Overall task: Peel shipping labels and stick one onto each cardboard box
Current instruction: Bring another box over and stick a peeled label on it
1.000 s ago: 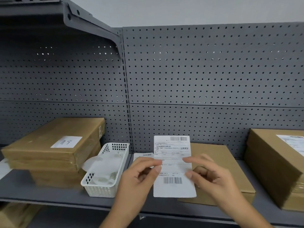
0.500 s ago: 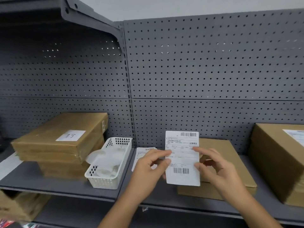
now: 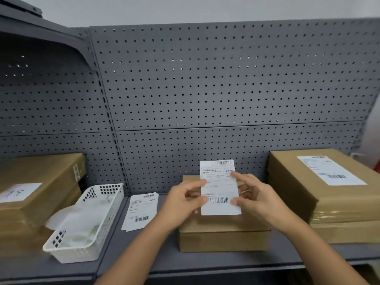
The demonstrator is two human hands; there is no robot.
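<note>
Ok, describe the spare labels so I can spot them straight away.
On the grey shelf, look between the white basket and the low middle box. The spare labels lie flat there in a small stack; the one other loose label is held upright, pinched by the left hand and right hand.

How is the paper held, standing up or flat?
Upright: the left hand and right hand pinch the label by its sides.

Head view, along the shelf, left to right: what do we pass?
Left cardboard boxes → white basket → loose labels → left hand → held label → right hand → labelled box stack.
</note>
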